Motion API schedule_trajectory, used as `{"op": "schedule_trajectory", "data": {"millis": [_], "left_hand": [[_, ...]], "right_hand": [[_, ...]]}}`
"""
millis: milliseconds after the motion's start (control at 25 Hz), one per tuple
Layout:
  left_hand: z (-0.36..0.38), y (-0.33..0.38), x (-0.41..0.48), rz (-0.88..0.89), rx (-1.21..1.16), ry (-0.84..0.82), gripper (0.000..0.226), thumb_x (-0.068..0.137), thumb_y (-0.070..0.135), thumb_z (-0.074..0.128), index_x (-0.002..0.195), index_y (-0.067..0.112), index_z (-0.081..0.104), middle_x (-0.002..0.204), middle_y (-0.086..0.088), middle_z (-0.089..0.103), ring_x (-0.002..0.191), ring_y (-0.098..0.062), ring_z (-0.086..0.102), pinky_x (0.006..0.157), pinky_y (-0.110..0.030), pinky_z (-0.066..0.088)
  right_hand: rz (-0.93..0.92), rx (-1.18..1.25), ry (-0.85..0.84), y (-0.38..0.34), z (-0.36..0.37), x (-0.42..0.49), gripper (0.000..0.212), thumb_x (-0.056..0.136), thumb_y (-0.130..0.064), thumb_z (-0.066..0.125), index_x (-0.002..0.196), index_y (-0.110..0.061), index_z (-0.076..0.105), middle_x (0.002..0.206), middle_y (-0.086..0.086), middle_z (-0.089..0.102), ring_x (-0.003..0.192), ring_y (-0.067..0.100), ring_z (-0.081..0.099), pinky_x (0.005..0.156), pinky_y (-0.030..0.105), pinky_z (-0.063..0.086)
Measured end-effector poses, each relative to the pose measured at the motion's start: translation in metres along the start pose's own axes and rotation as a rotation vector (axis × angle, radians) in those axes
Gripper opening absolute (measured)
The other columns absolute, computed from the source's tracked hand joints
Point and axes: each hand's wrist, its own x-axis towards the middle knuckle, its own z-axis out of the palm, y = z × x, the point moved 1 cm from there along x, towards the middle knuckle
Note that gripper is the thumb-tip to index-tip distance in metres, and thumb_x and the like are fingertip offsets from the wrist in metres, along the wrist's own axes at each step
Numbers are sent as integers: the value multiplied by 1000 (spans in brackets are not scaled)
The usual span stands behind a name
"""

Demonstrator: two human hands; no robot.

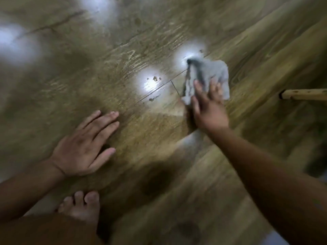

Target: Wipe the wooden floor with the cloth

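Observation:
A crumpled grey cloth [210, 73] lies on the wooden floor [109, 55] right of centre. My right hand [208, 106] presses down on the cloth's near edge, fingers spread over it. My left hand [85, 145] rests flat on the floor at lower left, fingers apart and holding nothing. A few water drops [155, 78] sit on the boards just left of the cloth, inside a bright light reflection. The whole picture is blurred by motion.
A light wooden furniture leg [304, 94] juts in from the right edge, close to the cloth. My bare foot [83, 206] stands on the floor at the bottom left, below my left hand. Light glare spots mark the floor at upper left.

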Motion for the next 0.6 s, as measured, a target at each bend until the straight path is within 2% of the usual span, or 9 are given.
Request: {"op": "schedule_trajectory", "data": {"millis": [80,160,200,280,320,440,520,600], "left_hand": [[-2,-3,3,21,-9,30,56,102,40,41,136,-5,46,147,-27,45,139,-33,42,121,-50,26],[0,-5,4,20,-10,27,57,101,41,42,137,-3,43,146,-29,45,140,-34,41,119,-54,28],[1,-4,2,18,-19,1,59,100,42,43,138,-3,42,145,-30,45,140,-35,41,118,-57,29],[4,-1,2,30,-18,2,64,98,48,45,137,-3,42,144,-30,47,140,-38,41,116,-61,30],[4,2,-1,47,-9,0,66,97,49,46,137,-3,42,144,-30,47,140,-40,41,115,-62,29],[2,-2,-2,43,-19,3,68,94,49,51,135,-6,44,143,-33,46,139,-44,41,114,-65,29],[4,0,1,15,-27,36,71,92,50,53,135,-5,43,141,-33,46,136,-47,42,114,-64,31],[7,0,-2,16,-3,119,71,90,54,52,133,-3,44,131,-28,48,125,-48,45,115,-61,30]], "right_hand": [[182,16,-8,44,-25,80,58,99,-49,29,155,-40,18,162,24,15,149,43,14,122,45,15],[316,51,39,61,-28,119,62,96,-46,23,157,-35,15,158,26,25,144,44,25,120,47,20],[368,49,52,52,-25,119,63,95,-43,22,157,-34,15,159,22,26,144,43,25,120,49,19],[479,75,132,19,-14,106,61,97,-36,25,157,-36,14,164,11,17,150,39,13,121,49,12],[477,110,144,-4,-6,89,60,97,-33,27,157,-35,16,165,9,15,150,37,10,122,49,10],[253,70,153,-78,25,-7,66,86,-32,35,152,-28,35,161,14,25,148,39,17,120,53,15],[-60,93,63,-138,46,-90,63,79,-31,48,142,-25,50,157,15,33,147,42,20,116,61,18],[-424,131,-119,-184,58,-146,53,78,-32,55,129,-25,63,151,9,44,147,39,22,118,61,14]]}}
